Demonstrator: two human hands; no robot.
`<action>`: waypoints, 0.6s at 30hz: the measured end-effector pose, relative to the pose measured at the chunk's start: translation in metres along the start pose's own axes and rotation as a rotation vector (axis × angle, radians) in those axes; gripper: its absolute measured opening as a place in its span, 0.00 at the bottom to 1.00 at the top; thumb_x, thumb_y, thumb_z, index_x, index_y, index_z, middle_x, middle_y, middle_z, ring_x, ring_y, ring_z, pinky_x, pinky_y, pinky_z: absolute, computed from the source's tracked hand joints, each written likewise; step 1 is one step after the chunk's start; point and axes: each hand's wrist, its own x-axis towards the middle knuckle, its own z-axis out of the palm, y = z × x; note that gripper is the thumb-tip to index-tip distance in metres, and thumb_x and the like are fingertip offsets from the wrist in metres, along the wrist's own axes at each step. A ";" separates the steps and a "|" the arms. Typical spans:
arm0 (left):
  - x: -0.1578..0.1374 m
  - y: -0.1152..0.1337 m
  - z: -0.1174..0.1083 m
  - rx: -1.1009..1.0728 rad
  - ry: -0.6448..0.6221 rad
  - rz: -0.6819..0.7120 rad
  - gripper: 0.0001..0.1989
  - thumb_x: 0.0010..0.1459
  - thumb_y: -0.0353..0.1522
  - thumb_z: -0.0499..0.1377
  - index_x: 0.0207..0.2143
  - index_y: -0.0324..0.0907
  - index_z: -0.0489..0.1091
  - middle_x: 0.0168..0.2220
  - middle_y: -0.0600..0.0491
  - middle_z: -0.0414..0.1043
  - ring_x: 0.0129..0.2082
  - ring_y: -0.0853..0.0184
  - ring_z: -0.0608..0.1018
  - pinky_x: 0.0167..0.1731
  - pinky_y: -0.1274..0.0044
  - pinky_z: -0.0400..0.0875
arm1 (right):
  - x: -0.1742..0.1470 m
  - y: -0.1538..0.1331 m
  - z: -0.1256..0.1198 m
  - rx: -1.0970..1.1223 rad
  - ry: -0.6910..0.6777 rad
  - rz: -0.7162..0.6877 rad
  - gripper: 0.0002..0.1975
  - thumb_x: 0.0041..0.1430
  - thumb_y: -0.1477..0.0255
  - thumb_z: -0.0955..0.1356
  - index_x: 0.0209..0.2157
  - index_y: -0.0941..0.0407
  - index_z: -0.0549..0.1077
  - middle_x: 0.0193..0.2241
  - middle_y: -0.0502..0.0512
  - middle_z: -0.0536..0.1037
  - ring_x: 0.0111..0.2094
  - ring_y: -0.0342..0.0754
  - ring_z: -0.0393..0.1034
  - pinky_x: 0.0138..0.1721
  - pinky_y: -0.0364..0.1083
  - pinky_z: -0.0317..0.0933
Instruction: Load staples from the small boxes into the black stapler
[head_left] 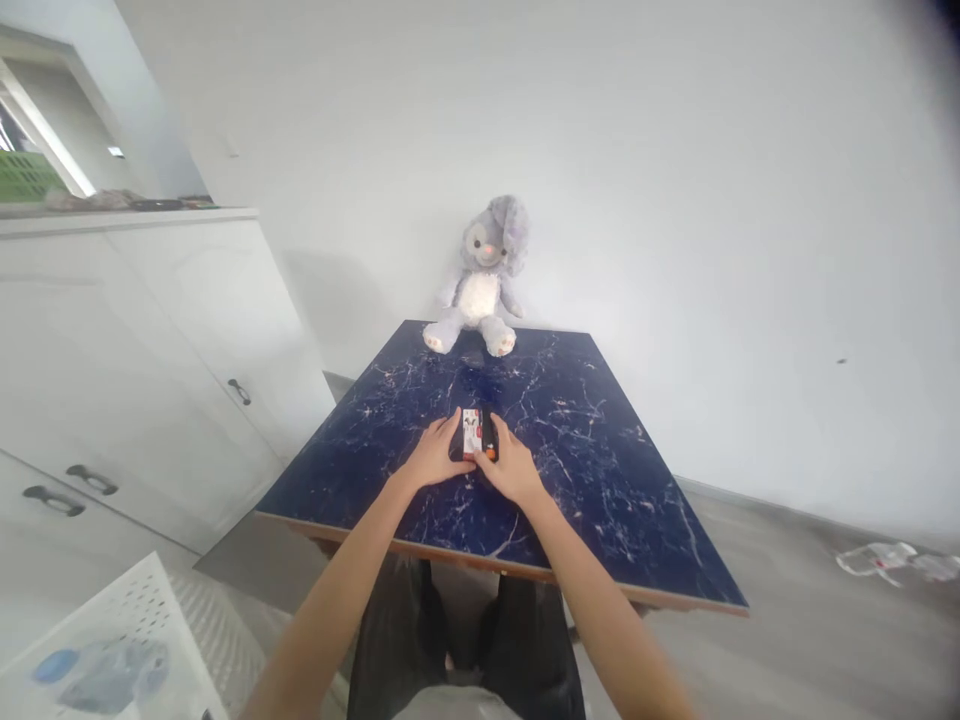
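Note:
A small, flat black box [472,435] with a white and red printed panel lies on or just above the dark blue marbled table [600,480]. On its left side is my left hand [435,455], with the fingers at the far left corner and the thumb along the near edge. From the right, my right hand [514,465] grips the same box, its thumb over the near right part beside a small orange mark. Both hands are closed on the box between them. My fingers cover its sides, and its exact kind is too small to read.
A grey plush rabbit [480,285] sits at the table's far edge against the white wall. White cabinets [150,350] stand to the left. A white perforated basket [135,610] with plastic bottles is at lower left. Clear plastic items [877,560] lie on the floor at right.

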 end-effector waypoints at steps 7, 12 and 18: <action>0.005 0.002 -0.003 -0.082 -0.049 0.022 0.47 0.51 0.47 0.67 0.69 0.50 0.52 0.67 0.44 0.58 0.67 0.45 0.58 0.63 0.56 0.55 | -0.011 0.008 -0.006 0.175 -0.072 0.066 0.31 0.61 0.64 0.67 0.65 0.48 0.58 0.53 0.55 0.77 0.49 0.55 0.76 0.51 0.53 0.68; 0.034 0.025 0.026 -0.129 -0.018 0.095 0.51 0.48 0.48 0.68 0.69 0.49 0.49 0.66 0.44 0.60 0.66 0.47 0.60 0.62 0.59 0.56 | -0.022 0.036 -0.019 0.136 -0.005 0.164 0.30 0.64 0.63 0.64 0.66 0.50 0.57 0.57 0.58 0.74 0.54 0.56 0.72 0.55 0.55 0.66; 0.114 0.090 0.089 -0.110 -0.002 0.072 0.52 0.46 0.53 0.66 0.67 0.40 0.53 0.63 0.38 0.63 0.67 0.45 0.58 0.63 0.58 0.53 | -0.018 0.099 -0.060 -0.065 0.122 0.345 0.30 0.65 0.69 0.57 0.68 0.56 0.55 0.64 0.62 0.65 0.63 0.57 0.63 0.62 0.56 0.58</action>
